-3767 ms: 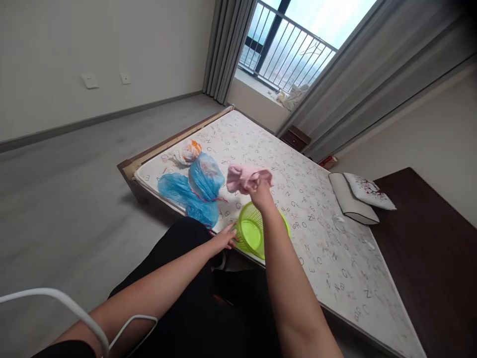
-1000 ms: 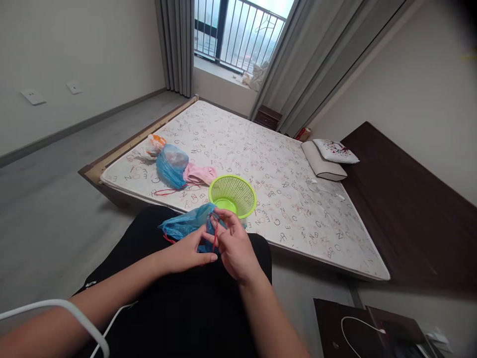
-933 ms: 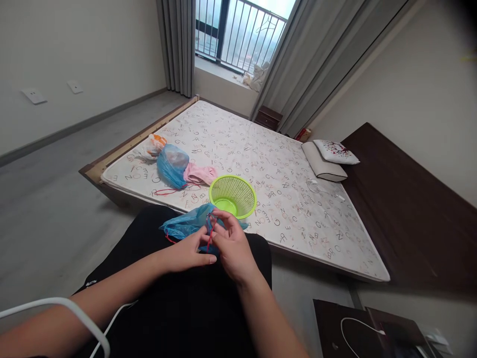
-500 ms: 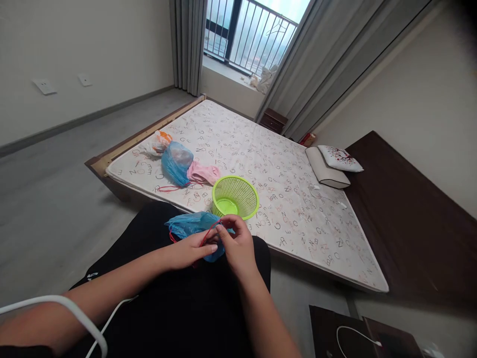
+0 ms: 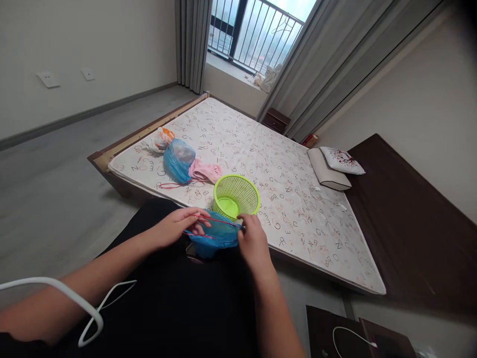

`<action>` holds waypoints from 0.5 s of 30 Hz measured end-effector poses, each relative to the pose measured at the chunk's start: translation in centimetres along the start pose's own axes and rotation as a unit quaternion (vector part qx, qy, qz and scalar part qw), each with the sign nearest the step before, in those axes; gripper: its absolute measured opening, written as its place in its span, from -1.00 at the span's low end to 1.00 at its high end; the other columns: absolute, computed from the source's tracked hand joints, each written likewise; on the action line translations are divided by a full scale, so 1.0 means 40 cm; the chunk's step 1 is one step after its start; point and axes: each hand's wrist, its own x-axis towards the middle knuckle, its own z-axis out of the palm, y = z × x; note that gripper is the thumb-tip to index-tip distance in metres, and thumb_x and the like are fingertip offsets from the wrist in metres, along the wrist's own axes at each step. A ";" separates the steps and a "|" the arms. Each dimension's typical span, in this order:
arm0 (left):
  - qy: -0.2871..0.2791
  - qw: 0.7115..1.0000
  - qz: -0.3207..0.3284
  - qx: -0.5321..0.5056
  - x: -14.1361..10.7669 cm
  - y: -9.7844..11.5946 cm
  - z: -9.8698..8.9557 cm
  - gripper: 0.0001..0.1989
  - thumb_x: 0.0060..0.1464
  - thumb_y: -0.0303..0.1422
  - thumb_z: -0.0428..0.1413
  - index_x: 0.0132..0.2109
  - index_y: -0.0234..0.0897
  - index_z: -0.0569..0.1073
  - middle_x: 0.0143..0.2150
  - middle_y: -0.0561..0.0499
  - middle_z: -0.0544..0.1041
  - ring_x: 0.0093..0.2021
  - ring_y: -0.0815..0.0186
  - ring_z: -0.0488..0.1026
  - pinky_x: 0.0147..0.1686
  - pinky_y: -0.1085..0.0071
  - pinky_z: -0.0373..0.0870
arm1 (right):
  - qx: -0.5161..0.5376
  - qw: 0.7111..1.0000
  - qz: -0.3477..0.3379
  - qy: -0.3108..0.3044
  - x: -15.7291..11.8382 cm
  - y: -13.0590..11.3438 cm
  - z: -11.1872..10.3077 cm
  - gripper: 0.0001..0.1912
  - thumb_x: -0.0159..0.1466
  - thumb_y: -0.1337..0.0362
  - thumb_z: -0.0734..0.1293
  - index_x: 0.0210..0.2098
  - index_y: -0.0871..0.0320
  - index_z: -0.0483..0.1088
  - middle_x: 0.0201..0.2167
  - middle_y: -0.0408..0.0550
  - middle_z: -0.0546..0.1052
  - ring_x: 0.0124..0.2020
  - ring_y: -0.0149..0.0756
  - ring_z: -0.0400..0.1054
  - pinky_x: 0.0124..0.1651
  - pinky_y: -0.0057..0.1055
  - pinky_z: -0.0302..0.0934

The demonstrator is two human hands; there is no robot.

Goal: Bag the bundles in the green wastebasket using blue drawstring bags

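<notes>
A thin blue plastic drawstring bag (image 5: 220,237) is stretched between my hands above my lap, its mouth drawn wide. Red drawstring (image 5: 219,219) runs along its rim. My left hand (image 5: 182,224) has the drawstring at the left side of the mouth, fingers bent around it. At the right corner, my right hand (image 5: 254,239) pinches the bag's edge between thumb and fingers. Just beyond the bag, a lime-green plastic basket (image 5: 246,199) stands on the mattress. What the bag holds, if anything, cannot be made out.
On the letter-print mattress (image 5: 298,219) lie another blue bag (image 5: 178,161), a pink cloth (image 5: 204,170) and a white-and-orange plastic bag (image 5: 158,140). Pillows (image 5: 330,171) rest near the dark headboard (image 5: 402,199). A white cable (image 5: 55,283) crosses over my left arm.
My hands have moved apart, left hand leftward and right hand to the right. Between them the bag's mouth has spread open, with the red drawstring pulled out straighter.
</notes>
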 end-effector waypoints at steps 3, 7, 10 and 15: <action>0.054 0.998 0.013 0.011 -0.003 0.037 -0.034 -0.51 0.29 0.04 0.10 0.04 -0.30 0.51 -0.23 -0.11 0.65 -0.48 0.32 0.52 -0.43 0.36 0.47 | -0.021 0.999 0.032 0.007 0.007 0.031 -0.011 -0.50 0.14 0.50 0.20 0.02 0.06 0.45 -0.07 0.03 0.44 -0.10 -0.15 0.39 -0.07 -0.25 0.29; 0.157 0.986 0.049 0.026 0.002 0.062 -0.072 -0.52 0.27 -0.02 0.12 0.09 -0.33 0.49 -0.24 -0.10 0.61 -0.47 0.33 0.50 -0.44 0.38 0.45 | 0.058 0.993 0.096 0.041 0.019 0.063 -0.015 -0.63 0.14 0.42 0.24 -0.08 0.09 0.46 -0.17 -0.03 0.45 -0.27 -0.23 0.39 -0.12 -0.26 0.32; 0.231 0.963 0.086 0.107 0.008 0.045 -0.076 -0.53 0.23 -0.09 0.15 0.15 -0.29 0.48 0.00 -0.18 0.61 -0.10 0.14 0.60 -0.08 0.20 0.57 | 0.203 0.967 0.147 0.037 0.020 0.059 -0.014 -0.72 0.20 0.30 0.30 -0.09 0.09 0.45 -0.17 -0.05 0.50 -0.32 -0.27 0.41 -0.20 -0.29 0.34; 0.143 0.928 0.136 0.317 0.036 -0.027 -0.021 -0.11 0.10 -0.17 0.30 0.49 -0.22 0.17 0.48 -0.23 0.26 0.48 -0.03 0.20 0.47 0.02 0.10 | 0.353 0.919 0.175 0.023 0.016 0.005 -0.008 -0.73 0.25 0.17 0.37 -0.08 0.08 0.45 -0.12 -0.08 0.55 -0.29 -0.31 0.44 -0.19 -0.36 0.35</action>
